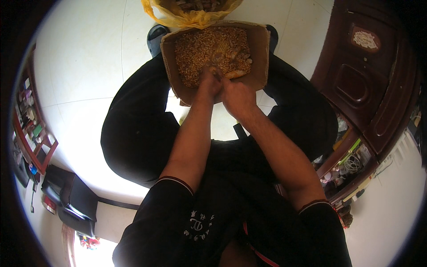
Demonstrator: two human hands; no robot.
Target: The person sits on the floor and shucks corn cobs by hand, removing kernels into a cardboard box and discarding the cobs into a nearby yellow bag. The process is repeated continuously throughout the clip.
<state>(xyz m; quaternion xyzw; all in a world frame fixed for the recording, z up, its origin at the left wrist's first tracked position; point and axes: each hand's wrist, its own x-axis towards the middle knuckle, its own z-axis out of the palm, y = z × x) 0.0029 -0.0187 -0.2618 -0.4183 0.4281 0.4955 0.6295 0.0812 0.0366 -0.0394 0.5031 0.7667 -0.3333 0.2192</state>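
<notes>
A cardboard box [261, 63] stands between my knees, filled with loose corn kernels [193, 46]. My left hand [210, 81] is curled low over the kernels, around what looks like a corn cob that its fingers mostly hide. My right hand [238, 95] meets it at the box's near edge, fingers bent in; whether they grip the same piece is hidden. Just past my hands a yellow corn cob [221, 48] lies on the kernels. Another corn cob [236, 73] rests by the box's right inner side.
Beyond the box sits a yellow plastic bag [196, 19] with dark reddish pieces inside. Dark shoes [157, 35] flank the box. To the right is a dark wooden cabinet [353, 80] with cluttered shelves [350, 162]. A black leather seat [75, 197] stands at lower left on the tiled floor [83, 73].
</notes>
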